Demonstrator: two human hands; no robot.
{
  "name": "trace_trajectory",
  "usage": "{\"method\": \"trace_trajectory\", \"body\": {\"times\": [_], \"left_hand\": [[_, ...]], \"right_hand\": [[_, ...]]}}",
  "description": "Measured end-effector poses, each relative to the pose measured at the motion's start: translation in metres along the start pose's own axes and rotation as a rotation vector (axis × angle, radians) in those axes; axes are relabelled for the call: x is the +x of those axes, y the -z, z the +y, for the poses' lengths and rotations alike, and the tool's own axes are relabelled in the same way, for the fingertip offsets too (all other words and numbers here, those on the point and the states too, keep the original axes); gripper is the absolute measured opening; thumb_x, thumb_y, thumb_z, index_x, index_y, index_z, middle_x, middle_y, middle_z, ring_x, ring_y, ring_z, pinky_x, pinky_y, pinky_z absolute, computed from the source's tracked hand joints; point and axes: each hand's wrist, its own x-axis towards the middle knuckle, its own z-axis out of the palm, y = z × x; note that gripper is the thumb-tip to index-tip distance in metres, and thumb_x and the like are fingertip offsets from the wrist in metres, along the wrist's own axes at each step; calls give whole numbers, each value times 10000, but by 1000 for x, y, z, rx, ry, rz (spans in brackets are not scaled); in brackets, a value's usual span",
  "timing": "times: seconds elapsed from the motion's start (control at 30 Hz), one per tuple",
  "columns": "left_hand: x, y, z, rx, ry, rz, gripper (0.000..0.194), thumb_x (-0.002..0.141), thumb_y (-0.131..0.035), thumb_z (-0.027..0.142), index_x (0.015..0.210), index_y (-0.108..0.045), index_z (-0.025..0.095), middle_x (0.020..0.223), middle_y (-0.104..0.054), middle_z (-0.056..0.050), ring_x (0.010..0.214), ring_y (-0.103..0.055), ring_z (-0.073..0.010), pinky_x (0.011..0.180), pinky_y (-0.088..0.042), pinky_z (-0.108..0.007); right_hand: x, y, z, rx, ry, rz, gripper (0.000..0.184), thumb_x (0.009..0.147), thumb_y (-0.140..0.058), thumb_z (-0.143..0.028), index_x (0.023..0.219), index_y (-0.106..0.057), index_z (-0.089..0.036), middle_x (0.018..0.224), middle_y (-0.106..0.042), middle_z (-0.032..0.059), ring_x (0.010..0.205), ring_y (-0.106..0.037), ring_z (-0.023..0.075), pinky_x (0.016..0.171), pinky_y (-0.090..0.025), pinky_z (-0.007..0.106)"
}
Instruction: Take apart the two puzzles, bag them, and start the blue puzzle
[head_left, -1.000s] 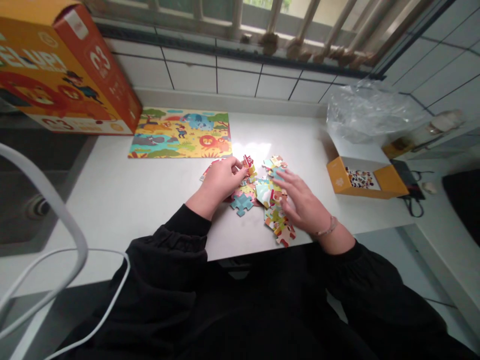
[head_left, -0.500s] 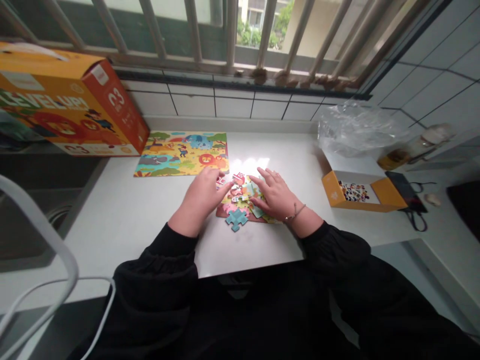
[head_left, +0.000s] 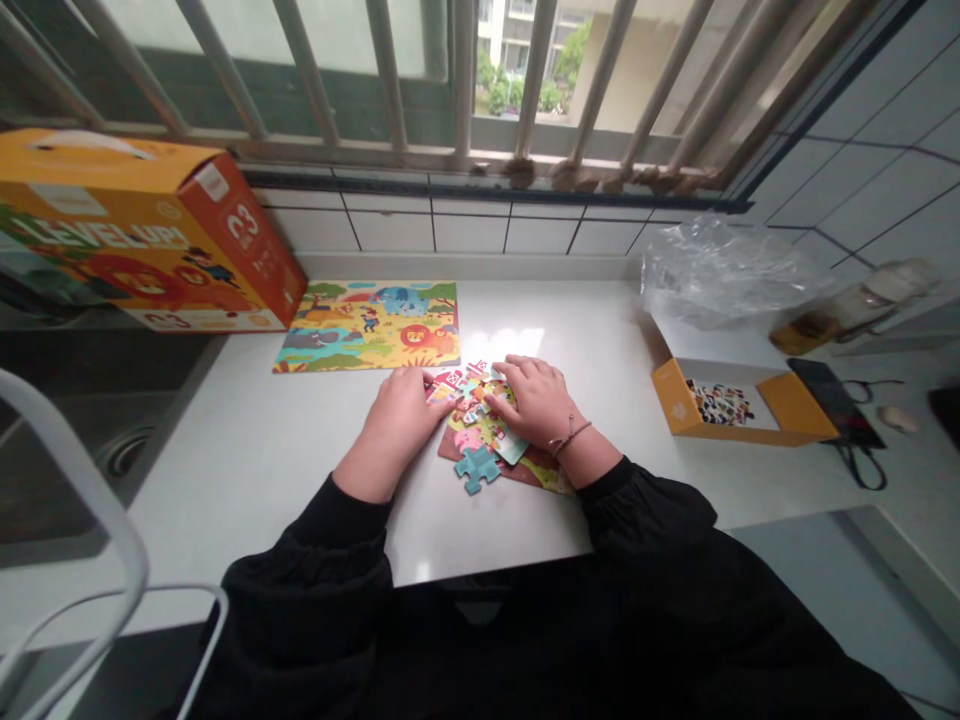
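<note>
A heap of loose jigsaw pieces (head_left: pixel 472 410) lies on a picture board (head_left: pixel 547 472) on the white counter. My left hand (head_left: pixel 401 425) closes round the heap's left side, thumb over red-and-white pieces (head_left: pixel 448 382). On the right side my right hand (head_left: pixel 534 400), a thin bracelet at its wrist, curves over the pieces with its thumb on top. Its palm hides part of the heap. A teal jigsaw piece (head_left: pixel 478 468) sticks out at the near edge, touched by neither hand. Beyond my left hand lies a finished-looking animal picture (head_left: pixel 367 330).
An orange puzzle box (head_left: pixel 135 240) stands at the back left beside a sink (head_left: pixel 120 450). To the right is an open orange box (head_left: pixel 795 405) with small printed pieces, clear plastic wrap (head_left: pixel 727 270) behind it. A bottle (head_left: pixel 847 305) leans farther right. A white cable (head_left: pixel 112 490) crosses the lower left.
The view has tilted slightly upward. My right hand's spread fingers have come together over the heap. The board under the pieces has turned a little, its right end now nearer to me.
</note>
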Motion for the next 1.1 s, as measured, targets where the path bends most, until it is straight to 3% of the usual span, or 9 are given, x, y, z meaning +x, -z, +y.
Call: {"method": "trace_trajectory", "body": {"times": [0.13,0.33,0.43,0.53,0.6,0.67,0.87,0.97,1.1], "left_hand": [[1,3,-6,1,50,6,331,824,-860,313,1040,-619,241,1069,-756,-87,1003,-707,-315,845,-518,-402],[4,10,-3,-164,23,126,262,889,-812,291,1070,-626,260,1078,-776,-57,990,-732,-285,857,-545,-400],[0,4,6,-409,-120,57,216,958,-760,320,1142,-660,264,1083,-787,-42,985,-751,-246,852,-576,-370],[-6,-7,13,-661,-210,-134,262,1004,-745,366,1236,-682,260,1071,-801,-50,964,-777,-236,843,-605,-366],[-8,-15,13,-795,-214,-214,343,992,-784,387,1285,-680,241,1112,-810,-75,968,-793,-241,844,-621,-371],[-8,-20,13,-894,-190,-233,417,956,-842,393,1297,-677,218,1146,-812,-98,991,-802,-246,852,-631,-367],[-10,-13,19,-1135,-92,-278,446,870,-944,400,1186,-722,178,1146,-806,-98,950,-784,-211,827,-628,-325],[-12,-10,22,-1128,-81,-318,454,866,-944,410,1190,-735,170,1178,-800,-109,959,-779,-213,833,-626,-328],[-5,-15,18,-1029,-32,-180,556,840,-943,485,1224,-698,166,1186,-794,-125,1041,-765,-233,829,-606,-315]], "right_hand": [[2,-1,-4,23,-36,4,543,1063,-621,-577,1477,-664,-229,1567,-650,207,1425,-596,417,1184,-456,683],[0,8,0,126,-5,158,498,1085,-578,-527,1477,-647,-228,1637,-594,203,1537,-518,423,1282,-238,844],[-1,15,-2,338,110,246,501,1063,-610,-559,1435,-679,-230,1553,-670,189,1474,-598,379,1282,-405,698],[-4,18,-2,649,18,243,411,1045,-641,-616,1238,-742,-268,1174,-819,122,1045,-786,315,944,-662,527],[-7,17,1,868,-137,173,408,1025,-667,-662,1106,-739,-269,884,-793,51,685,-731,236,644,-638,411],[-9,17,6,1013,-228,98,453,978,-725,-699,1046,-736,-252,745,-734,8,549,-639,181,515,-544,334],[-7,23,12,1169,-285,185,476,874,-858,-693,993,-772,-240,851,-789,32,721,-706,177,671,-580,312],[-6,25,11,1217,-315,169,495,849,-867,-711,985,-768,-246,891,-807,40,751,-724,188,703,-597,324],[-7,29,15,1028,-307,165,519,860,-826,-742,980,-778,-239,824,-791,42,707,-702,195,660,-572,327]]}}
